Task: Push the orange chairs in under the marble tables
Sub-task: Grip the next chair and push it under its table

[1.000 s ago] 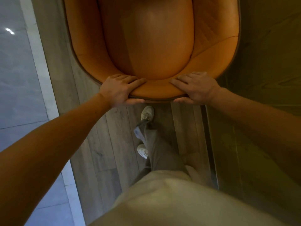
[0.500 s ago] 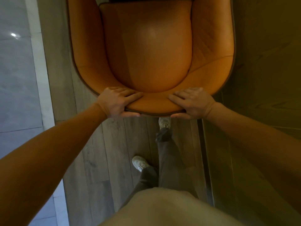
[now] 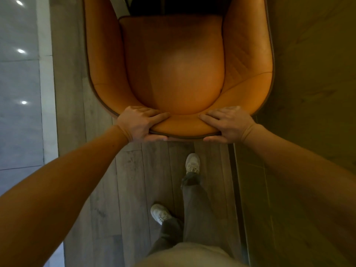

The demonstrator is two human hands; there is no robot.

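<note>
An orange leather tub chair [image 3: 173,70] fills the upper middle of the head view, seen from above and behind its backrest. My left hand [image 3: 139,124] grips the top rim of the backrest on the left, fingers over the inside, thumb behind. My right hand [image 3: 229,123] grips the same rim on the right in the same way. At the top edge, past the front of the seat, a dark strip with a pale edge [image 3: 123,6] shows; whether that is a marble table I cannot tell.
Grey wood-plank floor [image 3: 134,180] runs under me, with my two white shoes [image 3: 192,163] behind the chair. Glossy pale tile [image 3: 19,112] with a white border lies left. A dim wooden wall panel [image 3: 308,93] stands close on the right.
The chair has slid forward, away from me, and its seat front now shows near the dark strip. Both hands kept their grip on the backrest. My feet have stepped forward.
</note>
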